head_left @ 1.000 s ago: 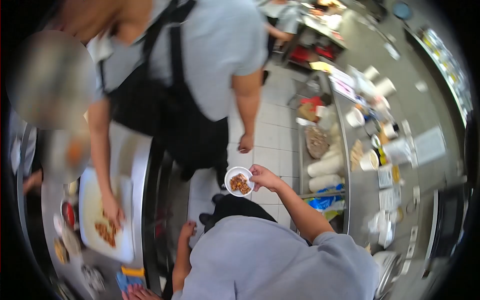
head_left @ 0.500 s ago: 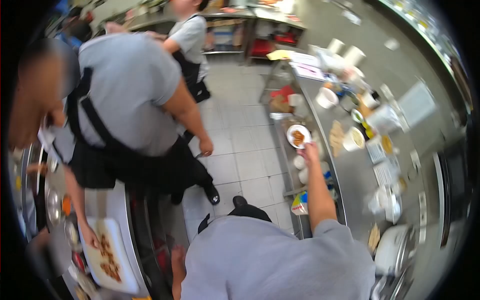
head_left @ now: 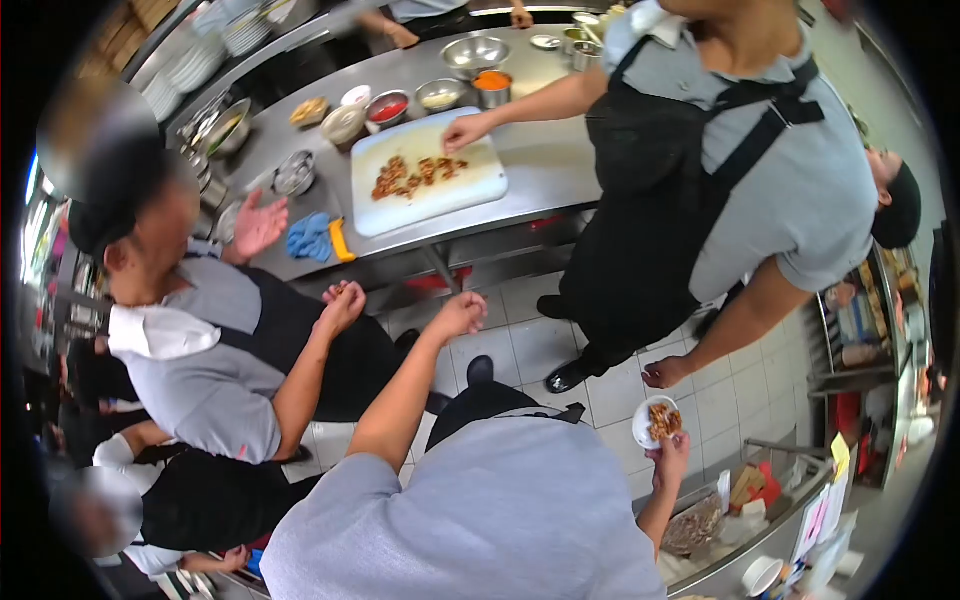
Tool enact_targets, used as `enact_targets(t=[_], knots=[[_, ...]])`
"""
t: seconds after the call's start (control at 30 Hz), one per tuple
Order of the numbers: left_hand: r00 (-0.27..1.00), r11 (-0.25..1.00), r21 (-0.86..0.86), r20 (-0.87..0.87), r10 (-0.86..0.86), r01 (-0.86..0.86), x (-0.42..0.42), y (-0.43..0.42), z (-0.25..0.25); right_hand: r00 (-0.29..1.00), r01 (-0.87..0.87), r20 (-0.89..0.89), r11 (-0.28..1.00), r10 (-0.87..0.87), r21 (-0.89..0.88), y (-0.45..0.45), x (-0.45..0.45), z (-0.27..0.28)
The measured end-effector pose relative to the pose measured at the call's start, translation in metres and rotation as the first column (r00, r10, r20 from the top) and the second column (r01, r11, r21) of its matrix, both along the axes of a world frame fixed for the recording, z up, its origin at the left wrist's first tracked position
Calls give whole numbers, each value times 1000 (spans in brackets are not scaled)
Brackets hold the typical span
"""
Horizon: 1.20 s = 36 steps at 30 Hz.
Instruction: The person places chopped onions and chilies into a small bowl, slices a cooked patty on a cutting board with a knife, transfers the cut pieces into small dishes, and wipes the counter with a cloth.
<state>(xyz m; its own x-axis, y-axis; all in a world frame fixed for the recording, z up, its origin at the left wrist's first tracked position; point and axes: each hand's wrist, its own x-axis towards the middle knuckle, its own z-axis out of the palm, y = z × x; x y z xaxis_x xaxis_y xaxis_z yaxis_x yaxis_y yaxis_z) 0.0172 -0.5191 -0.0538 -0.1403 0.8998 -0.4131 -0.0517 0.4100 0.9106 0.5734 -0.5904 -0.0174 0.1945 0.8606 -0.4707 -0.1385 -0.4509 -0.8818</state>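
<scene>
My right hand [head_left: 672, 455] is closed on the rim of a small white bowl [head_left: 640, 425] that holds chopped brown food. My left hand [head_left: 462, 314] is raised at the middle with its fingers curled together; whether anything is in them is too small to tell. Beyond it, on the steel table [head_left: 550, 170], lies a white cutting board [head_left: 440, 208] with piles of similar brown pieces. A co-worker's hand [head_left: 468, 130] hovers at the board's upper edge. Another person's hand [head_left: 342, 305] is near my left hand.
Behind the board stand steel bowls [head_left: 475, 57], a container of orange food [head_left: 492, 88] and a bowl of red food [head_left: 387, 107]. A blue cloth [head_left: 309, 237] lies near the table edge. Co-workers stand left and right. A shelf [head_left: 735, 560] is at the lower right.
The view has swung left toward the table with the board. My left hand has come up and forward. The bowl stays in my right hand, now at the lower right of the view.
</scene>
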Motion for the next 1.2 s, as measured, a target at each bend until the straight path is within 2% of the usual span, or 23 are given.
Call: enact_targets(t=[0.17,0.2,0.23,0.3,0.33,0.43,0.5,0.6,0.7,0.83,0.93,1.07,1.17,1.2], knots=[[965,958,160,-68,252,-239,-65,19,50,964,-264,0,964,264,31,75,-99,34],[942,944,137,-116,316,-300,-73,26,71,955,-297,4,954,297,32,87,-120,41],[909,925,164,-193,370,-342,-93,37,68,944,-329,11,944,329,33,98,-140,47],[795,864,176,-337,504,-473,-126,58,83,914,-401,-41,913,405,77,116,-180,51],[653,822,310,-501,568,-478,-173,77,35,898,-428,-65,898,435,101,125,-200,51],[431,869,338,-765,477,-362,-223,96,44,841,-536,-55,842,539,56,148,-249,52],[355,918,285,-858,372,-274,-231,109,69,820,-568,-41,821,571,59,158,-278,50],[357,956,203,-894,269,-210,-237,125,91,804,-588,-62,806,591,68,165,-314,39],[332,978,202,-921,206,-49,-249,144,83,790,-604,-80,794,608,64,170,-337,35],[258,992,116,-961,102,41,-244,168,82,784,-617,-68,786,618,29,177,-359,37],[202,1000,7,-979,8,-4,-234,187,86,773,-629,-81,777,630,36,184,-369,34],[169,999,-40,-985,-40,0,-231,204,79,770,-635,-47,771,637,42,191,-383,39],[186,1000,-21,-982,-18,-19,-231,206,79,767,-640,-21,767,641,34,195,-391,44],[198,999,38,-979,43,-30,-233,205,76,765,-642,-18,765,644,47,198,-394,41]])
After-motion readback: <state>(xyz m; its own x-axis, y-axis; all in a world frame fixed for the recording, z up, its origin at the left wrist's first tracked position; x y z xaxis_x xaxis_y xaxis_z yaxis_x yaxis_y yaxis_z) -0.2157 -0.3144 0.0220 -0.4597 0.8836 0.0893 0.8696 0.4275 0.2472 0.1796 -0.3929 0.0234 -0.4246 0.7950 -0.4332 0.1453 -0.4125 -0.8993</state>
